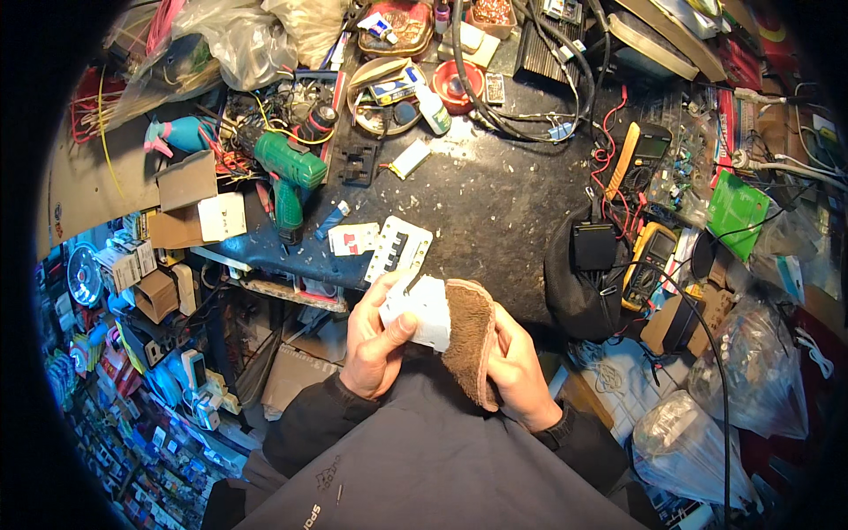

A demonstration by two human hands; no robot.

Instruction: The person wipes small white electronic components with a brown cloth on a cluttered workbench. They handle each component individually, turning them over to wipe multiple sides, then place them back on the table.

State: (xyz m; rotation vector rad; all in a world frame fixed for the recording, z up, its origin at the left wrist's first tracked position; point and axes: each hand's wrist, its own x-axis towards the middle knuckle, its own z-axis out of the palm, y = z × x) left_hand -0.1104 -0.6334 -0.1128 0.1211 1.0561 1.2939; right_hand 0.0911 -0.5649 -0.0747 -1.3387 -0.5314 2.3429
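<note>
My left hand point(371, 346) grips a white plastic block point(426, 311), thumb across its near face; glare hides its detail. A brown fleecy cloth point(470, 331) with a pale edge hangs folded from my right hand point(519, 375), fingers closed on its right side. The cloth's left edge meets the right end of the block. Just beyond my left hand, a white plastic piece with a row of dark slots point(397, 250) lies on the bench. Beside it, to the left, is a smaller white piece with red marks point(352, 238).
On the dark bench point(495, 203), a green cordless drill point(287, 177) stands at the left. Farther back are a glue bottle point(431, 108), a red round dish point(458, 87) and thick black cables point(521, 132). A yellow multimeter point(649, 265) and clear plastic bags point(751, 371) crowd the right.
</note>
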